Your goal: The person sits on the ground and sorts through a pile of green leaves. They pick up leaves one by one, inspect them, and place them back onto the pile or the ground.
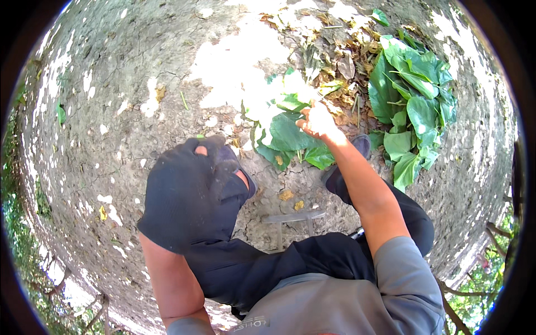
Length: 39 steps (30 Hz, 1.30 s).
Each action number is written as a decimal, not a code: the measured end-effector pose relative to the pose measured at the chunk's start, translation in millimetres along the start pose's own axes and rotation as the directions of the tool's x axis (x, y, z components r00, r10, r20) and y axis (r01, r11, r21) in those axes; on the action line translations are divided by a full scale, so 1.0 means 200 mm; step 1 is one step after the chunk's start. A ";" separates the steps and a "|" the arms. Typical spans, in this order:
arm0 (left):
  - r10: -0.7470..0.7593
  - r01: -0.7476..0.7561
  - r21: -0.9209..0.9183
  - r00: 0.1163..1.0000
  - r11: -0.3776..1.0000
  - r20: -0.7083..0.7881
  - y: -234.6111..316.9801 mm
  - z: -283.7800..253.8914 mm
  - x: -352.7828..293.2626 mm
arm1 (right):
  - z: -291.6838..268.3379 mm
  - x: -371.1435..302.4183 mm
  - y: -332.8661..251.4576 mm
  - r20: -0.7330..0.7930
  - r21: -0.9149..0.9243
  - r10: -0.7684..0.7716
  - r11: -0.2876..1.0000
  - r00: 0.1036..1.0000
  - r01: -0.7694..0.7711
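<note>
My right hand is bare and reaches into strong sunlight over a small spread of broad green leaves. Its fingers are curled in at the edge of a leaf, though glare washes out part of the grip. Dark cloth covers my left forearm and most of my left hand, where only a bit of bare skin shows. That hand is beside my left shoe, left of the leaves, and its fingers are hidden in the black fabric. A small green bit shows just beyond it.
A larger heap of green leaves lies at the right, beside dry brown leaves. Between my legs stands a low metal frame. Cracked bare soil surrounds me, with branches at the lower right rim.
</note>
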<state>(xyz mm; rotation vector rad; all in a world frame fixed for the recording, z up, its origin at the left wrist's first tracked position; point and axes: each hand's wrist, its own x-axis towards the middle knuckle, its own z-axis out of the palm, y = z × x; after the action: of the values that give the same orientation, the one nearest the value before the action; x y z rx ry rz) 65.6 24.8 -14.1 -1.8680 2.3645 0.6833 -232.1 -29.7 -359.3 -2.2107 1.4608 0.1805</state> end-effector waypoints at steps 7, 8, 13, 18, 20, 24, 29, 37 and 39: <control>0.026 -0.026 0.005 1.000 1.000 0.005 0.01 0.00 0.01 | -0.03 -0.04 -0.19 -0.101 0.031 -0.095 0.995 0.990 0.099; 0.036 -0.036 0.011 0.999 0.999 -0.001 0.02 -0.01 0.01 | -0.07 -0.05 -0.19 -0.078 0.173 -0.061 0.982 0.995 0.073; 0.125 -0.125 -0.008 0.992 0.992 -0.030 0.07 0.02 0.04 | -0.40 -0.17 -0.02 -0.222 0.432 -0.031 0.893 0.975 0.127; 0.068 -0.070 -0.025 0.995 0.997 -0.073 0.11 0.00 0.00 | -0.89 -0.34 0.30 0.021 0.720 0.152 0.684 0.988 -0.121; 0.063 -0.064 -0.022 0.996 0.998 -0.069 0.12 -0.02 -0.02 | -1.12 -0.48 0.44 -0.233 0.704 0.274 0.709 0.933 -0.032; 0.119 -0.122 -0.049 0.991 0.991 -0.055 0.21 -0.02 0.04 | -1.36 -0.91 0.88 -0.363 0.913 0.761 0.406 0.538 0.042; 0.146 -0.147 -0.023 0.989 0.989 -0.038 0.22 0.02 0.06 | -1.27 -1.14 0.94 -0.192 0.963 0.912 0.245 0.362 -0.108; 0.123 -0.125 -0.034 0.992 0.992 -0.041 0.22 0.02 0.07 | -1.25 -1.04 0.80 -0.184 0.832 0.814 0.428 0.551 -0.353; 0.134 -0.136 -0.055 0.990 0.989 -0.054 0.22 0.05 0.09 | -1.29 -1.02 0.77 -0.175 0.807 0.786 0.460 0.594 -0.371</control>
<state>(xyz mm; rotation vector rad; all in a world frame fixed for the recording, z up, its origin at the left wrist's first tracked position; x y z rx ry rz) 18.4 20.1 -14.6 -1.7800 2.5489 0.7332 -494.8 -27.2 -108.7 -1.0208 2.1234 -0.7435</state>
